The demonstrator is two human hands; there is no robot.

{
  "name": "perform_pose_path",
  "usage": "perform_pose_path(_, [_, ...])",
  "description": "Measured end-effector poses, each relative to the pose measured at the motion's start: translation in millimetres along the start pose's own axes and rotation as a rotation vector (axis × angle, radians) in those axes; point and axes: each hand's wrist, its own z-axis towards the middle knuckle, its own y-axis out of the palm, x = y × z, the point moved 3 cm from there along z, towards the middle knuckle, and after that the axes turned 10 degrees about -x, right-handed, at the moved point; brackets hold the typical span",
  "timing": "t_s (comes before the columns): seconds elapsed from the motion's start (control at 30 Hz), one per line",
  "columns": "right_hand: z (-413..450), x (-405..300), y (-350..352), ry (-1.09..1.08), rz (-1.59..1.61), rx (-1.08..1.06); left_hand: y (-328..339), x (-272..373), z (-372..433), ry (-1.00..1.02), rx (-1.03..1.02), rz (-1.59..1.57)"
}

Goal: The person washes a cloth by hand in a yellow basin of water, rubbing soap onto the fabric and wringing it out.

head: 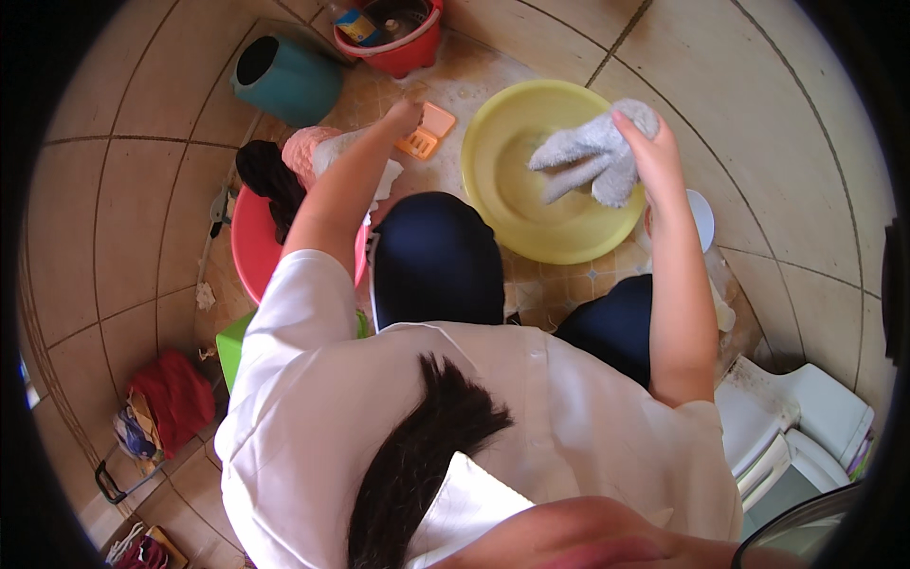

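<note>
My right hand (650, 146) grips a light grey fuzzy glove-like cloth (593, 156), whose finger-like lobes hang over a yellow plastic basin (490, 206). Shallow, murky liquid appears to lie in the basin. Over on the other side, my left hand (407, 117) is at the edge of an open orange soap box (426, 135). Its fingers look curled and are partly hidden, so whether they hold anything cannot be told. Below my left forearm, a pink basin (257, 242) bears a pink fluffy cloth (304, 153), a whitish cloth (338, 149) and a black cloth (270, 174).
A teal bin (298, 85) and a red basket (419, 43) with a bottle (357, 27) stand by the tiled wall. Right of the yellow basin is a white round item (701, 217). White plastic furniture (761, 405) sits at lower right, a red bag (174, 402) at lower left.
</note>
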Motion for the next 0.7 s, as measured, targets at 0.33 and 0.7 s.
perform_pose_path(0.33, [-6.4,27.0,-3.8,0.167,-0.003,-0.036,45.6,-109.1,75.3,-0.530,0.081,-0.024])
perform_pose_path(0.7, [-1.6,40.9,-4.9,0.217,-0.031,-0.083,46.2,-129.4,81.4,-0.669,0.043,-0.149])
